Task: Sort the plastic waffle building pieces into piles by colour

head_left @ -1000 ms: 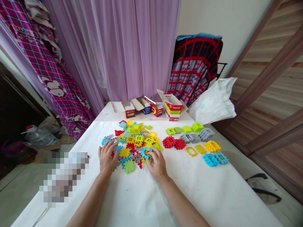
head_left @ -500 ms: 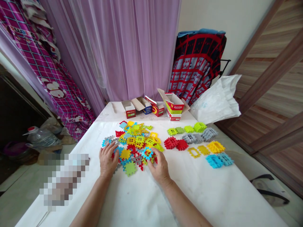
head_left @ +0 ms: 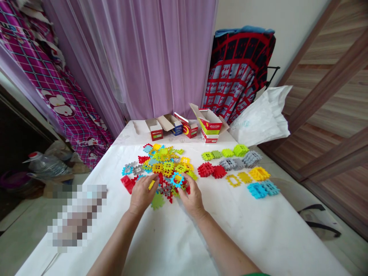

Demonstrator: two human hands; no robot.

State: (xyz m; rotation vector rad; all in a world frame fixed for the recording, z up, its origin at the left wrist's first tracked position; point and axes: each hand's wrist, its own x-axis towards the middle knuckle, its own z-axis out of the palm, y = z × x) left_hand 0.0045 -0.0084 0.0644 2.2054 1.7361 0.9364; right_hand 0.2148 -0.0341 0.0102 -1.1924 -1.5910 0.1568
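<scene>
A mixed pile of plastic building tiles (head_left: 168,166) with notched edges lies on the white-covered table, in red, yellow, blue, green and grey. My right hand (head_left: 192,197) pinches a blue window-frame tile (head_left: 177,179) with an open middle at the near right edge of the pile. Over the pile's near left part is my left hand (head_left: 143,193), its thumb apart from the fingers and no held tile visible. Part of a yellow tile (head_left: 151,185) shows between its thumb and fingers. A flat red piece (head_left: 127,184) lies left of this hand, and a green tile (head_left: 157,201) beside the thumb.
Tiles stand grouped by colour on the right: green (head_left: 240,150), grey (head_left: 252,159), red (head_left: 206,169), yellow (head_left: 259,174) and blue (head_left: 258,190). Several opened cardboard boxes (head_left: 211,126) line the table's back edge. A white bag (head_left: 260,117) leans at the back right corner.
My left hand has moved right across the pile, uncovering the flat red piece at its left. My right hand keeps the blue frame tile in nearly the same place. The view has shifted slightly.
</scene>
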